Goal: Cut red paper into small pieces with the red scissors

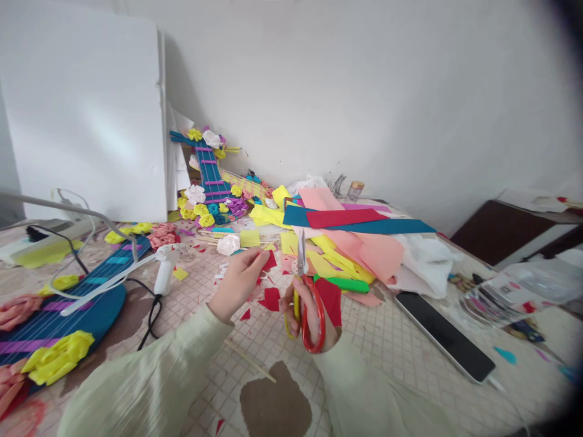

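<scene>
My left hand (243, 276) pinches a small piece of red paper (269, 261) between thumb and fingertips. In my right hand (304, 309) is a pair of scissors (314, 318) with red and yellow handles, its blades pointing away from me and looking nearly closed. The blades stand a little to the right of the red piece, apart from it. Beneath and between the hands lie red paper scraps (272, 299). A larger red sheet (328, 298) shows behind the right hand, beside a green stick-like item (342, 283).
Coloured paper strips (359, 221) pile up at the back. A white glue gun (166, 267) stands on the left, near a blue guitar-shaped craft (107, 291) with paper flowers. On the right lie a phone (444, 337) with a cable and a clear plastic container (496, 297).
</scene>
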The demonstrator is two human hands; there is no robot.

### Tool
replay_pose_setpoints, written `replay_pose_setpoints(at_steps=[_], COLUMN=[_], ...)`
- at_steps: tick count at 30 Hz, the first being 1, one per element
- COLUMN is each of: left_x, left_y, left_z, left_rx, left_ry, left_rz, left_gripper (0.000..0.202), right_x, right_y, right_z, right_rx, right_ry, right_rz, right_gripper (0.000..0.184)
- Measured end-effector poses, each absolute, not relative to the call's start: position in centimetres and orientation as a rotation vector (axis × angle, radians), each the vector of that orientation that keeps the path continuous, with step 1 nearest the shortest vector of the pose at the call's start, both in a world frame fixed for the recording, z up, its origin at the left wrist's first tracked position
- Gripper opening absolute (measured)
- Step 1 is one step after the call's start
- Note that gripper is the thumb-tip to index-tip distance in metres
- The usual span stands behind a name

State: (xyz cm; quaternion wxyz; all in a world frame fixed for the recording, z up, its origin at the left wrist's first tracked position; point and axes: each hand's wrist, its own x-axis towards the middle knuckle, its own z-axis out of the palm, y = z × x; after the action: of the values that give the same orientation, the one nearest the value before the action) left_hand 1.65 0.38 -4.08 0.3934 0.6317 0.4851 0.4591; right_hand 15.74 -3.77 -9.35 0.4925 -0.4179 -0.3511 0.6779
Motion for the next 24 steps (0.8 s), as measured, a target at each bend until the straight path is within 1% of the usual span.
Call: replay_pose_setpoints(at_steps=[4, 6, 11, 13, 16, 17, 21, 24], left_x=[2.4, 2.8, 3.2, 3.0, 2.3, 2.1, 1.5, 1.6], left_y=[-0.7, -1.0, -1.3, -1.3, -1.2, -1.2, -1.2, -1.3], left_z=[-3.9, -4.0, -4.4, -4.2, -3.4, -3.2, -2.5, -2.5], left_rx=[1.8, 1.883, 1.95, 1.899, 1.797, 1.782, 1.82, 1.849], left_ry=[1.174, 1.134, 1.126, 1.114, 1.073, 1.041, 0.913, 0.897], left_rz=[1.013, 0.942, 0.88, 0.924, 0.992, 0.988, 0.883, 0.827], left_gripper=[0.035, 0.036, 0.036, 0.031, 0.018, 0.017, 0.025, 0.022], right_x=[15.9, 15.9, 16.3, 16.4, 16.5, 16.5, 16.5, 16.6], right_y=[-3.6, -3.7, -3.4, -3.2, -3.0, -2.9, -2.9, -2.9], right_z=[-9.4, -9.1, -8.9, -9.1, -9.3, -9.3, -9.2, -9.2], right_rx=[-0.844, -0.785, -0.781, -0.789, -0.764, -0.76, -0.788, -0.786], right_ry=[-0.862, -0.831, -0.808, -0.819, -0.801, -0.796, -0.799, -0.81], right_rz=[1.471, 1.412, 1.37, 1.361, 1.342, 1.337, 1.306, 1.282], right_gripper=[0.031, 0.028, 0.031, 0.03, 0.029, 0.03, 0.031, 0.03])
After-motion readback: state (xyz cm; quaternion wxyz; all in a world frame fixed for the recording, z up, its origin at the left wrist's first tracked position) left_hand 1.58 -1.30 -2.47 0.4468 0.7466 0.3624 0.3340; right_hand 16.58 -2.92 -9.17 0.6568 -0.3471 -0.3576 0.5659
